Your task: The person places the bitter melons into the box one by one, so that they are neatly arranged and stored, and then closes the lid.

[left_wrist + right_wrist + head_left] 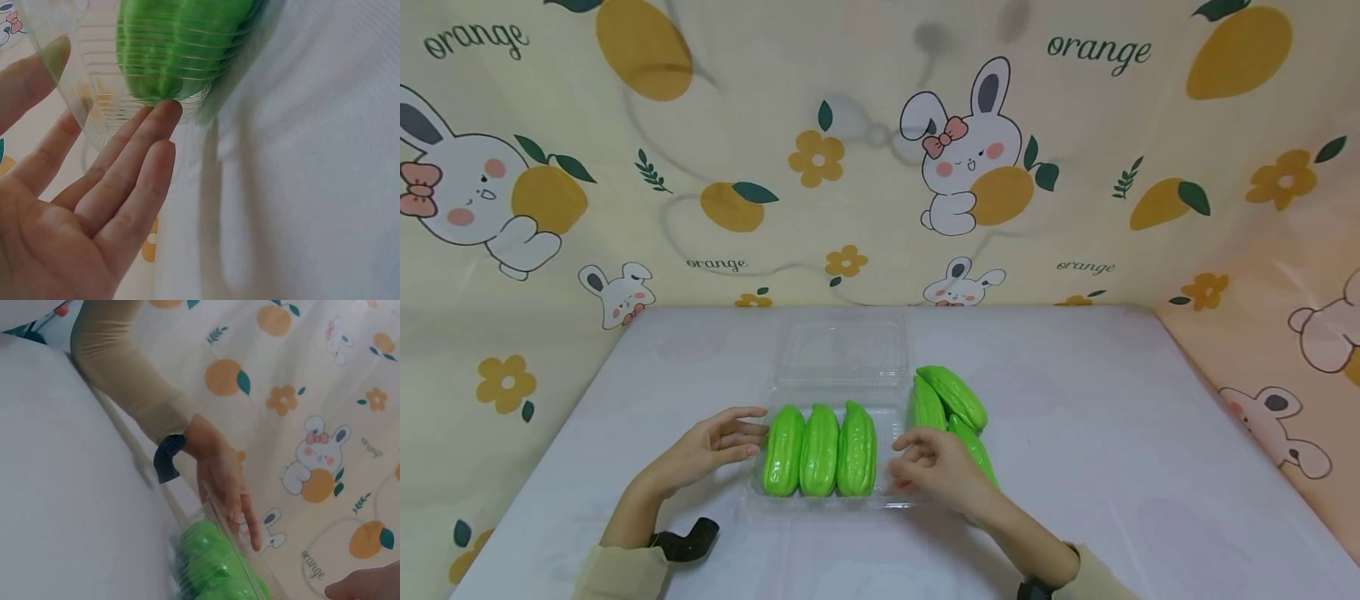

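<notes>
Two grips slack | left hand [715, 448] fingertips touch clear tray [895, 429] | right hand [942, 469] beside it

Three bright green ridged gourds [820, 451] lie in a clear, see-through plastic box [841, 358], whose ribbed wall shows colourless in the left wrist view. Three more gourds [952, 412] of the same glossy green lie at centre right of the frame on the tabletop [1112, 433], which is a pale, plain lilac-white. The backdrop cloth [865, 150] across the upper frame is cream, printed with yellow-orange fruit with dark green leaves, small yellow flowers, white rabbits with pink bows and cheeks, and the word "orange" in dark green script. At lower left, a beige sleeve [621, 573] ends beside a black wrist strap [685, 540].
</notes>
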`<state>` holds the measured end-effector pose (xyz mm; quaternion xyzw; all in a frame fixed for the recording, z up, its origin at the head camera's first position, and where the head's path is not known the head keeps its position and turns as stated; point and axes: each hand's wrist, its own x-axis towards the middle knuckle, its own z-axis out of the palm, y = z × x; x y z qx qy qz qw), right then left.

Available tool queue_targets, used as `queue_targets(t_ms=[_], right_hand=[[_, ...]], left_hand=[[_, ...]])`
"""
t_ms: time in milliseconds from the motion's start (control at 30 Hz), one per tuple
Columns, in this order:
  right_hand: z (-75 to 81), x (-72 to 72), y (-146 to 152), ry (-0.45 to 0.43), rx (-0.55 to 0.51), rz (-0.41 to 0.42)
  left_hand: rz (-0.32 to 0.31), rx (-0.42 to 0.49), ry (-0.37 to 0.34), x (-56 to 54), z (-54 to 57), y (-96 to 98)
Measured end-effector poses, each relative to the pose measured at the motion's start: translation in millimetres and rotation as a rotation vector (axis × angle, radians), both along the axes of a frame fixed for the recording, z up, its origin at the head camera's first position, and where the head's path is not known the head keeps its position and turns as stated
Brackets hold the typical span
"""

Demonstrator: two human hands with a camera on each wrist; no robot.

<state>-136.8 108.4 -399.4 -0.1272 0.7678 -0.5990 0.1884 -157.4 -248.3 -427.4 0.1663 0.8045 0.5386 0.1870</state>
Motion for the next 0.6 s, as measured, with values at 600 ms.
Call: queue_targets(t_ms=[600], right_hand=[[6.0, 2.7, 45.9, -0.030, 0.004, -0.081]], left_hand=[[-0.003, 0.002, 0.003, -0.4, -2.0, -1.2]])
